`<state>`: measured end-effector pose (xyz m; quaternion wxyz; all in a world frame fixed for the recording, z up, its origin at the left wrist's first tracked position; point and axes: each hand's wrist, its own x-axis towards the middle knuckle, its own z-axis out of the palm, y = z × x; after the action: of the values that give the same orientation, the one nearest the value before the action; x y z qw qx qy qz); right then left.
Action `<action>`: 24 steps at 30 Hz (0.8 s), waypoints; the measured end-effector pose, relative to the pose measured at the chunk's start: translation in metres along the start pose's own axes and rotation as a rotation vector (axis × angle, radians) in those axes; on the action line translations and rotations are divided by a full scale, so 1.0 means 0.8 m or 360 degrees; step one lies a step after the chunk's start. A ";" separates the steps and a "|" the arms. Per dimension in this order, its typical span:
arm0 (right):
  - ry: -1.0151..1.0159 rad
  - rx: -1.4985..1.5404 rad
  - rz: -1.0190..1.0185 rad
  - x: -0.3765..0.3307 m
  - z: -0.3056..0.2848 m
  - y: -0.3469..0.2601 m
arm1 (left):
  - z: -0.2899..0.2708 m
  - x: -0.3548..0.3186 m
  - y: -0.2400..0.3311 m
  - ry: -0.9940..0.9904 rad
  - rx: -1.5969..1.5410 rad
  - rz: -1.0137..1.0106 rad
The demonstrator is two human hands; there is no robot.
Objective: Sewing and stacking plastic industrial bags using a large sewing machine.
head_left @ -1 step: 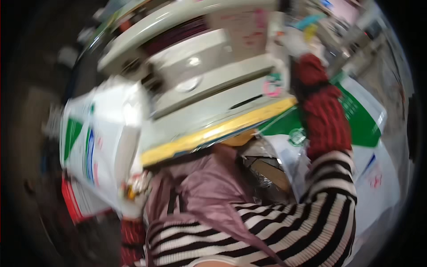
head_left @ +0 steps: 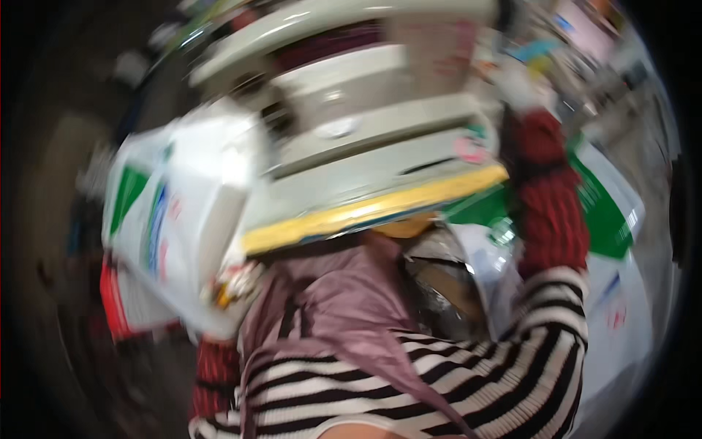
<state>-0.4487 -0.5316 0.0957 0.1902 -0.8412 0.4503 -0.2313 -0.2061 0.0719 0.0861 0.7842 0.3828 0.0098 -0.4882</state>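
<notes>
Blurred view down at a pale sewing machine (head_left: 431, 66) on a yellow-edged counter (head_left: 380, 208). The left hand (head_left: 219, 318) is at the lower edge of a white bag (head_left: 135, 227) left of the machine; the right hand (head_left: 521, 84) is by its right end (fingers too blurred to tell whether apart or clamped). What is done or left cannot be told. More green-and-white bags (head_left: 610, 201) lie right; the room is cluttered, dim at left.

White bag (head_left: 194, 186), green-marked, beside cream sewing machine (head_left: 376, 121)
</notes>
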 end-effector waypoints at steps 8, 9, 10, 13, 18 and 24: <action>-0.0852 0.1159 -0.1045 -0.293 0.082 -0.346 | -0.013 -0.009 -0.010 -0.0420 -0.0107 0.0041; -0.0824 0.0929 -0.1366 -0.316 0.103 -0.384 | -0.018 -0.013 -0.005 -0.0561 -0.0151 0.0038; -0.0877 0.0914 -0.1419 -0.338 0.129 -0.415 | -0.024 -0.016 -0.003 -0.0532 -0.0263 0.0049; -0.0964 0.0860 -0.1426 -0.408 0.136 -0.512 | -0.035 -0.056 0.021 -0.0453 -0.0247 0.0144; -0.1160 0.0517 -0.1857 -0.441 0.184 -0.615 | -0.159 -0.077 0.033 -0.0355 -0.0284 0.0342; -0.1439 0.0346 -0.2075 -0.471 0.257 -0.696 | -0.205 -0.132 0.088 -0.0479 -0.0432 0.0529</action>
<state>-0.1443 0.1009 0.1388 0.2615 -0.9240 -0.2777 0.0248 -0.1479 0.2683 0.0531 0.8904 0.1933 -0.1046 -0.3985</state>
